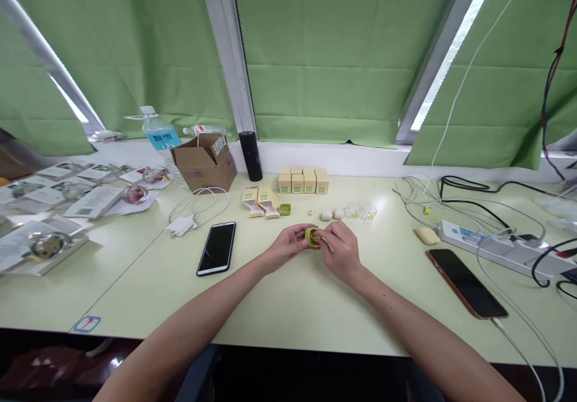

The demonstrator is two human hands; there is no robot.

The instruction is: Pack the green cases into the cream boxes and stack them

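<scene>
Over the middle of the table, my left hand is closed around a small olive-green square box, whose open side shows. The fingers of my right hand are pinched together at that opening; whatever is between them is hidden. Just beyond my hands lie a similar green box, a tiny yellow piece, two small white rounded pieces and clear plastic cups with yellow bits inside. Two opened tan cartons rest beside the second green box.
Several closed tan cartons stand in a row behind. Left are a phone, a white charger, a brown cardboard box and a black cylinder. A second phone and a power strip with cables occupy the right.
</scene>
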